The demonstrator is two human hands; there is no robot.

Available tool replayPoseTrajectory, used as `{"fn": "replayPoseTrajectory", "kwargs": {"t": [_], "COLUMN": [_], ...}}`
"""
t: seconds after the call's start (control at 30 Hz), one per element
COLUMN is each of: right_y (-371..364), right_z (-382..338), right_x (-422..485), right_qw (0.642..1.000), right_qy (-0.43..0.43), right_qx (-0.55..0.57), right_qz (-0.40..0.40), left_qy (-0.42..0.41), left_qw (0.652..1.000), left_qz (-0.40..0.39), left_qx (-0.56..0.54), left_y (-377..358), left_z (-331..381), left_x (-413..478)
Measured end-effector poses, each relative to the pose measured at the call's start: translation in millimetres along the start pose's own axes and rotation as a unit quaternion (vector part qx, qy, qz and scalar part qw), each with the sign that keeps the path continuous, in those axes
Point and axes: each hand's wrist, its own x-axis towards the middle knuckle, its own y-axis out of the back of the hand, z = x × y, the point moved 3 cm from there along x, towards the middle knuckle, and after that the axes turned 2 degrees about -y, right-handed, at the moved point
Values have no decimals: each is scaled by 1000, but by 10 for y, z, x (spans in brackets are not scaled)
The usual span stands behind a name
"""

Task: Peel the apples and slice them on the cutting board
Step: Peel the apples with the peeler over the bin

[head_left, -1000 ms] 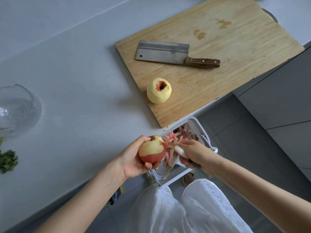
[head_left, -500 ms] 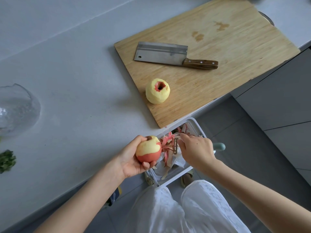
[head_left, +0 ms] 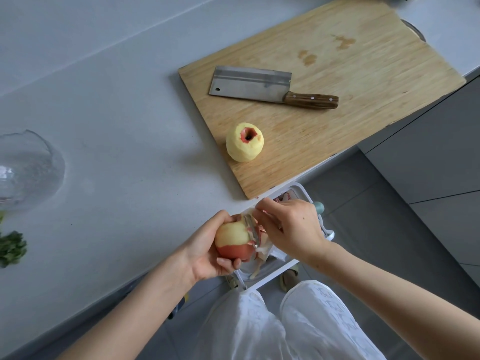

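**Fig. Peeling stage, 2nd apple; head view, read L to R.**

Far L: glass bowl (head_left: 28, 170) and a sprig of greens (head_left: 11, 248) on the grey counter (head_left: 117, 113), not involved.

Centre-L: left hand (head_left: 207, 253) cups the half-peeled apple (head_left: 233, 242) just off the counter edge, thumb on top and fingertips curled under. The top is pale flesh; the lower band is red skin.

Blade of the peeler (head_left: 250, 229) lies on the apple's R flank, at the border betw. flesh and skin, w/ peel strips (head_left: 261, 239) hanging below.

Above: a peeled apple (head_left: 245, 142) sits near the front corner of the cutting board (head_left: 363, 105), w/ red left only in the top hollow. The cleaver (head_left: 259, 85) lies flat behind it, apart from the fruit.

Centre-R: right hand (head_left: 291, 229) is closed round the peeler handle, fingers curled, and only the teal end shows past the knuckles.

Below both hands: white bin (head_left: 301, 188) catching peel.

**Technique (judgement).** Approx. half the skin is off, and slicing is not begun.
- Keep strokes shallow and overlapping, starting each at the flesh/skin border.
- Turn the apple w/ the L fingers betw. strokes, not the peeler.
- Keep the L thumb and fingertips off the blade's path, as wet flesh is slippery.
- Work over the bin so strips drop in.
- Clear the stem and base hollows last.
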Motion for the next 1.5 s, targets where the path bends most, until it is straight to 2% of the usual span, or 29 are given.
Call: {"fn": "replayPoseTrajectory", "kwargs": {"t": [0.17, 0.27, 0.37, 0.47, 0.53, 0.6, 0.67, 0.7, 0.73, 0.77, 0.87, 0.93, 1.03, 1.17, 1.27, 1.37, 1.43, 1.5], "right_y": [16, -4, -99, -250, -319, -311, -185, -116, -59, -7, 97, 176, 219, 291, 265, 130, 54, 51], "right_z": [-19, 119, 300, 352, 397, 422, 355, 294, 230, 164, 16, -76, -163, -161, 35, 230, 254, 242], "right_x": [-32, -98, -214, -259, -229, -230, -201, -183, -159, -133, -46, 24, 105, 146, 103, -14, -67, -56], "right_qw": [998, 998, 998, 987, 951, 870, 796, 783, 788, 817, 957, 995, 998, 995, 998, 1000, 997, 981], "right_qy": [5, -3, -43, -136, -239, -353, -407, -405, -390, -359, -217, -87, 48, 90, 57, 8, -59, -162], "right_qx": [63, 63, 26, 16, 70, 241, 392, 429, 443, 423, 178, 51, 1, 9, 21, -2, 12, 73], "right_qz": [-7, 4, -25, -86, -181, -246, -218, -195, -174, -156, -74, 3, 27, 32, 16, -25, -39, -73], "left_qy": [-7, 3, -1, -47, -78, -87, -89, -89, -88, -87, -90, -102, -118, -125, -116, -127, -142, -146], "left_qw": [999, 995, 984, 981, 983, 985, 985, 984, 983, 983, 985, 984, 980, 975, 981, 976, 972, 976], "left_qz": [-49, -97, -176, -186, -156, -117, -82, -68, -58, -51, -49, -60, -57, -61, -87, -158, -174, -151], "left_qx": [-13, -20, -21, 21, 65, 91, 126, 140, 147, 152, 140, 131, 150, 173, 131, 79, 75, 61], "left_y": [-56, -75, -100, -158, -134, -63, -1, 15, 22, 19, -31, -90, -139, -137, -59, -64, -98, -82], "left_z": [-5, 26, 168, 304, 343, 336, 321, 314, 308, 301, 278, 260, 238, 257, 266, 332, 377, 392], "left_x": [-45, -103, -202, -251, -235, -192, -153, -141, -134, -126, -118, -123, -122, -162, -176, -236, -268, -245]}}
